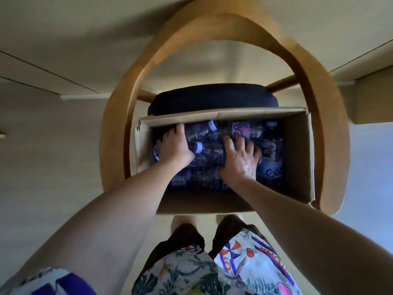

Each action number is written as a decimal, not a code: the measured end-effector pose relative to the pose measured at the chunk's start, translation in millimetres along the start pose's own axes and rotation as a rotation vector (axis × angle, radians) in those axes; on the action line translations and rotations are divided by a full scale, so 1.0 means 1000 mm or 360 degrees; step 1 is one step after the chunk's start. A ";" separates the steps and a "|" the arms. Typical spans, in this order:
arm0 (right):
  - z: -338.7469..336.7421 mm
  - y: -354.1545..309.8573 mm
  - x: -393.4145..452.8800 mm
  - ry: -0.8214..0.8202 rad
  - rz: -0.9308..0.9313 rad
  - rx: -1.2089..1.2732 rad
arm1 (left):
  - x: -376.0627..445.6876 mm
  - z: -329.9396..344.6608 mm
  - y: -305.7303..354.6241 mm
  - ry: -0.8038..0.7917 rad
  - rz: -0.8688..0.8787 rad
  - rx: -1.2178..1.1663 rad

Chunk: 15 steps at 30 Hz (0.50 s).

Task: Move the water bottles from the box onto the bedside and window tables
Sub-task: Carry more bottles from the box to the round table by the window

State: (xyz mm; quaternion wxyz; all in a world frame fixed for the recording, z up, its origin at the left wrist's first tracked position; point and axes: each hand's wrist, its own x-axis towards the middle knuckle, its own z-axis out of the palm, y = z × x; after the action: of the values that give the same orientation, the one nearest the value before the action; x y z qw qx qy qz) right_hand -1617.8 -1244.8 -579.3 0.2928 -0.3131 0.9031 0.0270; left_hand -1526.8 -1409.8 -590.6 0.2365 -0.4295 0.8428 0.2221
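Both hands — left hand [174, 145], right hand [240, 158] — grip bottles [204, 150] inside the open-topped box [297, 150].

Bare forearms here, left hand [174, 145] and right hand [240, 160] both without rings or a watch. A short-sleeved patterned shirt [251, 262]: pale cloth, dark palm fronds, purple and orange beach umbrellas, a pink patch near right. Dark shorts [187, 233] below.

matt cardboard box [297, 145], glossy plastic bottles [204, 145]
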 end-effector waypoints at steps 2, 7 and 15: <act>-0.004 0.003 0.002 -0.0003 -0.0043 0.0006 | -0.001 -0.007 -0.001 -0.0021 0.0039 0.0005; -0.029 0.013 0.003 -0.0079 -0.0091 0.0200 | -0.018 -0.022 0.003 -0.0091 0.0077 -0.0047; -0.073 0.028 -0.014 -0.0004 0.0107 0.0640 | -0.057 -0.048 0.029 -0.0078 0.0090 -0.0283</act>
State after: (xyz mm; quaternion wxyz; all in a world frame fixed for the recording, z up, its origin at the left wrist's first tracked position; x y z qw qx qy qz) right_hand -1662.6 -1231.2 -514.6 0.3495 -0.2179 0.8998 -0.1438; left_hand -1531.3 -1386.7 -514.2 0.2115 -0.4194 0.8254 0.3131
